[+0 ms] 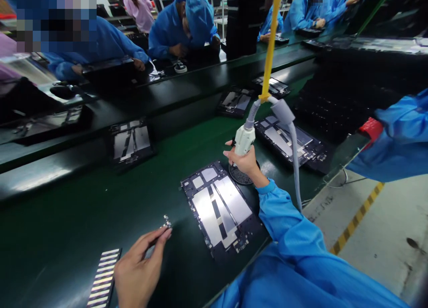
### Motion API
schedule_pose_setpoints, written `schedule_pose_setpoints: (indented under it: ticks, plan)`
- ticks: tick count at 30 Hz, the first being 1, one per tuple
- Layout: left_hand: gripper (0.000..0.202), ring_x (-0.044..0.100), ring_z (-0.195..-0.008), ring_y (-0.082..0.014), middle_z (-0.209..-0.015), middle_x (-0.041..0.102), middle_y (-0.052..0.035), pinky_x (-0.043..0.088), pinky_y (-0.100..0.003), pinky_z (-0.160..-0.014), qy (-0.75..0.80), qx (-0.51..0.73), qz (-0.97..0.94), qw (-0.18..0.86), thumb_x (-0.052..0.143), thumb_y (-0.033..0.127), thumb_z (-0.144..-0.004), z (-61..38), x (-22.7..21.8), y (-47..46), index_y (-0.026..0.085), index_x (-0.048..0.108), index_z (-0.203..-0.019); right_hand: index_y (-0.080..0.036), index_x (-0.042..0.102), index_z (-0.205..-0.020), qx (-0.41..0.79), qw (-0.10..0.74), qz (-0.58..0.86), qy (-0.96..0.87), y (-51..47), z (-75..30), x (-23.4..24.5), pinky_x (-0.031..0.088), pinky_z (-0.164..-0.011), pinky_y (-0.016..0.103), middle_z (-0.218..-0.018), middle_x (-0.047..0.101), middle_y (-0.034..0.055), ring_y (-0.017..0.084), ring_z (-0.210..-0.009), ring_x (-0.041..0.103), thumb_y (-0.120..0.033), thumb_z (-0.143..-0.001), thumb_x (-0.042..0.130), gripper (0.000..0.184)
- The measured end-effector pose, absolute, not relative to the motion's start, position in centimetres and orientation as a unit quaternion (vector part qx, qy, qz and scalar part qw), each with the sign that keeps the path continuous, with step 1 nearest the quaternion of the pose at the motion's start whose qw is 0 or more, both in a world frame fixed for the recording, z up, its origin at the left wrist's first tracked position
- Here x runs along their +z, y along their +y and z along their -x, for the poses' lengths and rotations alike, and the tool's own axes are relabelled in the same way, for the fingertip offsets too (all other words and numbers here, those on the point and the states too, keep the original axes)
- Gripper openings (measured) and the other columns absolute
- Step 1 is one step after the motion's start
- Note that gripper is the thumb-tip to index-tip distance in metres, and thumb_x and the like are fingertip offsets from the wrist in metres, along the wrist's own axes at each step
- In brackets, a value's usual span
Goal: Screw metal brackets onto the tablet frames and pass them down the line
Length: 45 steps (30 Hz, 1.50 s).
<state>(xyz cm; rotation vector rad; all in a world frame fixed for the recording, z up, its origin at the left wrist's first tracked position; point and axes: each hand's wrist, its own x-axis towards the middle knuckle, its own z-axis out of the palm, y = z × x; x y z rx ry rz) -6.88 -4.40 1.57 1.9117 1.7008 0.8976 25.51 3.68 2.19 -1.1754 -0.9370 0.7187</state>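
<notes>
My right hand [243,158] is wrapped round a pale electric screwdriver [245,137], which hangs from a yellow strap [271,45] with a grey cable. Its tip points down at a round black dish [240,174] with a mesh-like surface. Between thumb and fingers, my left hand [142,259] pinches a small metal piece [166,220], too small to name. An opened tablet [220,205] lies between my hands, its silver battery and ribbon cables showing. Left of my left hand is a dark strip with pale bars [104,277].
More opened tablets [132,141] lie along the green bench [76,210], several farther back and one tablet [290,141] to the right. Across the raised ledge, people in blue work clothes [183,27] sit bent over devices. A blue sleeve with a red cuff [371,129] reaches in from the right.
</notes>
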Motion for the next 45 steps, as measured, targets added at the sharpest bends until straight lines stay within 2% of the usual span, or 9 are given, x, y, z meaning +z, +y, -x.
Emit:
schedule_pose_setpoints:
  ticks: [5,9,15,20,25,32,38,42,45]
  plan:
    - [0.020,0.072,-0.083,-0.0231,-0.087,0.076,-0.0052,0.059,-0.038,-0.084,0.608,0.374,-0.618,0.330,0.072,0.040,-0.071,5.6,0.6,-5.2,0.021,0.073,-0.075,-0.020,0.060,-0.091,0.324,0.700,0.461,-0.438,2.1,-22.5,5.5,0.046,-0.046,0.029,-0.044,0.052,-0.0088,0.011,-0.038,0.049,-0.030,-0.069,0.074,0.027]
    - [0.021,0.073,-0.068,-0.0212,-0.073,0.075,-0.0053,0.061,-0.032,-0.067,0.603,0.397,-0.560,0.407,0.069,0.037,-0.072,4.0,-1.2,-5.3,0.017,0.071,-0.077,-0.020,0.061,-0.093,0.450,0.609,0.420,-0.500,1.3,-17.1,7.1,0.048,-0.046,0.029,-0.046,0.056,-0.0069,0.012,-0.040,0.052,-0.032,-0.070,0.074,0.029]
    - [0.029,0.069,-0.062,-0.0160,-0.065,0.070,-0.0015,0.055,-0.028,-0.066,0.593,0.404,-0.604,0.347,0.056,0.035,-0.086,3.2,-2.9,-5.8,0.016,0.070,-0.101,-0.016,0.063,-0.086,0.516,0.528,0.422,-0.526,2.4,-11.4,5.4,0.043,-0.044,0.025,-0.044,0.053,-0.0080,0.009,-0.039,0.048,-0.030,-0.065,0.077,0.029]
    - [0.031,0.066,-0.062,-0.0143,-0.062,0.067,0.0000,0.053,-0.027,-0.068,0.579,0.427,-0.615,0.324,0.049,0.033,-0.091,3.2,-2.9,-6.0,0.014,0.068,-0.108,-0.016,0.064,-0.086,0.510,0.501,0.440,-0.544,2.5,-11.2,4.5,0.044,-0.047,0.025,-0.045,0.054,-0.0074,0.010,-0.040,0.049,-0.024,-0.067,0.074,0.023]
    - [0.030,0.065,-0.066,-0.0134,-0.065,0.066,-0.0008,0.054,-0.028,-0.074,0.575,0.447,-0.608,0.316,0.049,0.030,-0.092,3.1,-3.1,-6.1,0.013,0.067,-0.109,-0.019,0.063,-0.084,0.488,0.501,0.438,-0.565,2.4,-11.2,4.2,0.046,-0.047,0.028,-0.045,0.053,-0.0056,0.013,-0.044,0.053,-0.023,-0.070,0.071,0.017]
    - [0.028,0.062,-0.060,-0.0104,-0.085,0.069,-0.0051,0.056,-0.025,-0.059,0.568,0.476,-0.579,0.340,0.051,0.032,-0.091,3.0,-3.7,-6.1,0.016,0.069,-0.105,-0.019,0.063,-0.083,0.483,0.505,0.440,-0.564,2.4,-11.1,3.8,0.046,-0.046,0.028,-0.046,0.054,-0.0055,0.013,-0.044,0.053,-0.025,-0.070,0.071,0.017]
    - [0.021,0.065,-0.062,-0.0124,-0.070,0.068,-0.0018,0.057,-0.025,-0.061,0.586,0.467,-0.550,0.369,0.052,0.029,-0.089,2.9,-4.0,-6.1,0.016,0.067,-0.097,-0.019,0.062,-0.079,0.491,0.497,0.435,-0.568,2.3,-11.1,4.0,0.046,-0.047,0.028,-0.046,0.053,-0.0054,0.013,-0.045,0.053,-0.026,-0.070,0.071,0.015]
    - [0.023,0.069,-0.069,-0.0133,-0.092,0.073,-0.0068,0.059,-0.026,-0.063,0.561,0.482,-0.581,0.339,0.046,0.020,-0.089,3.1,-3.5,-6.2,0.016,0.068,-0.092,-0.018,0.061,-0.081,0.487,0.506,0.435,-0.564,2.2,-11.0,4.2,0.046,-0.047,0.028,-0.047,0.053,-0.0051,0.013,-0.047,0.053,-0.025,-0.070,0.071,0.017]
    - [0.027,0.071,-0.086,-0.0166,-0.106,0.072,-0.0085,0.060,-0.030,-0.075,0.533,0.466,-0.643,0.290,0.043,0.014,-0.089,3.0,-2.7,-7.0,0.017,0.069,-0.093,-0.018,0.062,-0.080,0.484,0.501,0.443,-0.565,2.0,-11.0,3.9,0.046,-0.048,0.027,-0.050,0.054,-0.0043,0.013,-0.049,0.054,-0.027,-0.069,0.071,0.017]
